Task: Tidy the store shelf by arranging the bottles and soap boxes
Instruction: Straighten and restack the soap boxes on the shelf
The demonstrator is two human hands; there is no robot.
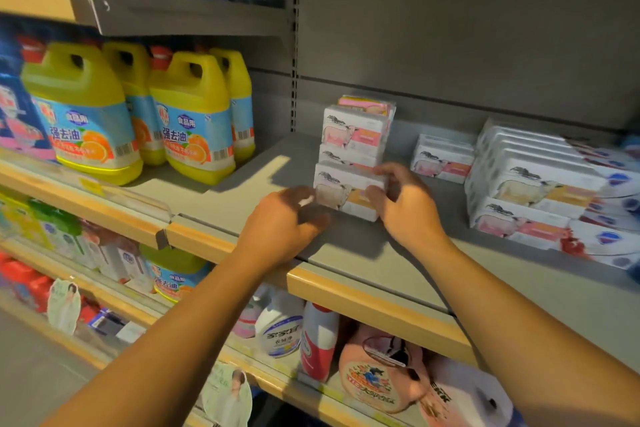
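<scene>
Soap boxes are the job here. From nine o'clock, yellow detergent jugs (pixel 86 114) stand upright. Next, the left hand (pixel 287 225) rests loosely curled at the front soap box (pixel 348 191), fingers at its left end. That box lies on the grey shelf (pixel 346 246), long axis left-right, fronting a stack (pixel 358 130). The right hand (pixel 403 204) pinches its right end. At three o'clock, more boxes (pixel 540 184).
</scene>
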